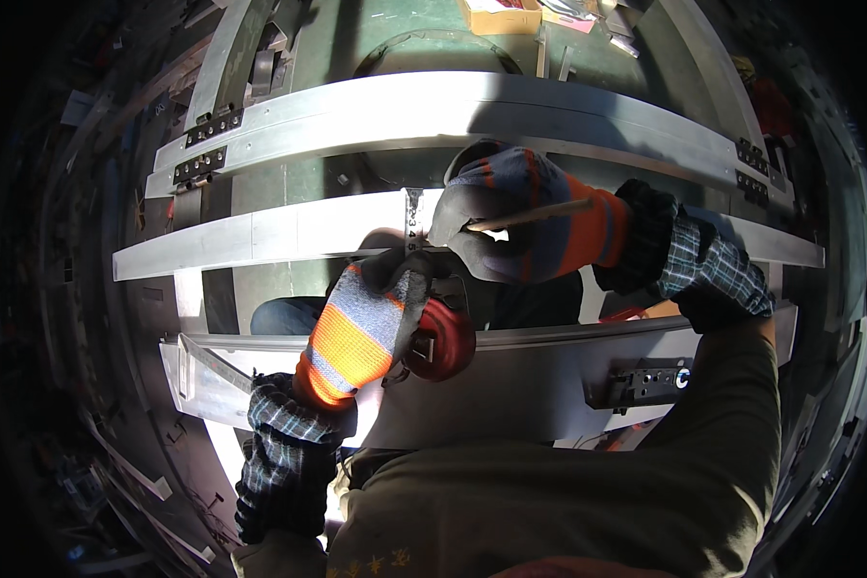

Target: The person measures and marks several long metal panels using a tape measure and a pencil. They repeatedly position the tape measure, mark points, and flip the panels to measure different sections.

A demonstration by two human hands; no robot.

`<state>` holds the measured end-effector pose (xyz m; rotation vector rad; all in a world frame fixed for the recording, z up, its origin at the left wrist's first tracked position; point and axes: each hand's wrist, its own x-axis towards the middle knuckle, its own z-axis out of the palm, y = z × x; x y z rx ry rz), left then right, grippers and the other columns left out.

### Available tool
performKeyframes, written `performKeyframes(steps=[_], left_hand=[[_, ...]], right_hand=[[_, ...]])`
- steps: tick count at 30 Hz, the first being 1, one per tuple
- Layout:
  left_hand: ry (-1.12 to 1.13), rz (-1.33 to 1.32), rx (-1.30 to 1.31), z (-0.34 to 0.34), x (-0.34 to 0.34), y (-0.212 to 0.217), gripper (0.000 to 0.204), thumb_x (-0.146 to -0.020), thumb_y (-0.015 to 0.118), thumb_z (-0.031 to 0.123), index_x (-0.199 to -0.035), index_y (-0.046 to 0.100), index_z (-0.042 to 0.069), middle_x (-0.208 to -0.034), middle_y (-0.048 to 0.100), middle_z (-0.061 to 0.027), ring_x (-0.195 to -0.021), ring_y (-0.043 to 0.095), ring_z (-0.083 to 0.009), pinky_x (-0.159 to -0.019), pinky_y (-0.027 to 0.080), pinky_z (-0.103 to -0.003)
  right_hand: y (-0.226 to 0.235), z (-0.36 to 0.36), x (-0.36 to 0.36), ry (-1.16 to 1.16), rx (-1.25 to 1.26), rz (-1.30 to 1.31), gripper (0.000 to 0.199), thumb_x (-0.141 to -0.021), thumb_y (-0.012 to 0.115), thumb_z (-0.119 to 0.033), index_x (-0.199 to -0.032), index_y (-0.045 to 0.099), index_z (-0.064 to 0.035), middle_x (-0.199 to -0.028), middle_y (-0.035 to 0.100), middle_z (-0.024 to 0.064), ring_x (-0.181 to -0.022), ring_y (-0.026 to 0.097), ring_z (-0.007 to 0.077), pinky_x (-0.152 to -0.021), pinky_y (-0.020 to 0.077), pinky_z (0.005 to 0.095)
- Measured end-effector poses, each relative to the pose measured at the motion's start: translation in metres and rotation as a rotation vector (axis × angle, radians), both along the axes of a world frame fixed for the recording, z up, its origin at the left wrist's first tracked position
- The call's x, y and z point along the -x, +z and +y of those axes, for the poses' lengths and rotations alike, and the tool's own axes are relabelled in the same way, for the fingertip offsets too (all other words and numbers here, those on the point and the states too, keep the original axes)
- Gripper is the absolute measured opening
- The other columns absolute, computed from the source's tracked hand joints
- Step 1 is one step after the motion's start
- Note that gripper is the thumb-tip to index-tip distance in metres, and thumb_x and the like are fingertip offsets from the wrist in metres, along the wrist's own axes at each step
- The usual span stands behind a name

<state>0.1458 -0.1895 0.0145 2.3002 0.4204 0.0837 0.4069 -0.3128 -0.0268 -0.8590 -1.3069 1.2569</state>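
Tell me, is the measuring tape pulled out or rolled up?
Pulled out: the tape's marked strip shows across the metal bar, outside the red case.

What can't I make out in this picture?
Head view:
Tip of the brown pencil: hidden by the right hand.
Part of the red tape measure: covered by the left hand.
Far side of the cardboard box: cut off by the top edge.
Clutter at far left: too dark, blurred.

Two gloved hands (368, 313) (541, 231), one red tape measure (450, 347), one pencil (541, 214); four black brackets (214, 127) (200, 166) (752, 154) (752, 187)
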Motion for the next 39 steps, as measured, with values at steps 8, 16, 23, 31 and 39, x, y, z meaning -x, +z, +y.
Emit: performKeyframes(steps=[8, 16, 23, 31, 39], left_hand=[[-0.059, -0.092, -0.118, 0.001, -0.006, 0.000, 0.018, -0.107, 0.059, 0.009, -0.118, 0.070, 0.001, -0.115, 0.069, -0.0187, -0.108, 0.066, -0.0409, -0.094, 0.055, -0.048], [-0.068, -0.096, -0.028, 0.003, -0.006, 0.002, 0.016, -0.105, 0.059, 0.007, -0.115, 0.070, -0.001, -0.116, 0.068, -0.0211, -0.107, 0.066, -0.0419, -0.093, 0.056, -0.049], [-0.042, -0.070, 0.032, 0.002, -0.007, 0.005, 0.018, -0.106, 0.058, 0.007, -0.117, 0.070, 0.000, -0.117, 0.069, -0.0205, -0.109, 0.066, -0.0415, -0.094, 0.056, -0.048], [0.026, -0.005, 0.076, -0.003, -0.007, 0.014, 0.017, -0.107, 0.059, 0.008, -0.118, 0.070, 0.000, -0.115, 0.070, -0.0183, -0.109, 0.066, -0.0392, -0.095, 0.055, -0.047], [-0.006, -0.090, 0.029, -0.001, -0.007, 0.009, 0.016, -0.106, 0.061, 0.007, -0.117, 0.070, 0.000, -0.118, 0.069, -0.0177, -0.109, 0.067, -0.0384, -0.096, 0.055, -0.045]], right_hand=[[0.009, 0.002, 0.002, 0.008, 0.068, 0.080, 0.042, -0.092, 0.085, -0.013, -0.131, 0.070, -0.0054, -0.110, 0.078, 0.0050, -0.097, 0.074, 0.0127, -0.085, 0.0631, 0.0304], [0.009, -0.001, 0.006, 0.062, 0.167, 0.339, 0.036, -0.095, 0.081, -0.008, -0.130, 0.070, -0.0051, -0.109, 0.077, 0.0035, -0.098, 0.073, 0.0116, -0.088, 0.0628, 0.0303], [0.010, 0.000, 0.005, 0.096, 0.177, 0.387, 0.038, -0.095, 0.083, -0.008, -0.131, 0.071, -0.0052, -0.115, 0.077, 0.0035, -0.103, 0.074, 0.0124, -0.094, 0.0635, 0.0315], [-0.001, 0.000, 0.002, 0.087, 0.192, 0.392, 0.048, -0.092, 0.088, -0.013, -0.136, 0.069, -0.0056, -0.119, 0.077, 0.0040, -0.106, 0.074, 0.0131, -0.097, 0.0639, 0.0321], [0.000, -0.004, 0.002, -0.024, 0.104, 0.184, 0.047, -0.094, 0.086, -0.012, -0.138, 0.068, -0.0056, -0.119, 0.077, 0.0037, -0.106, 0.074, 0.0125, -0.096, 0.0638, 0.0308]])
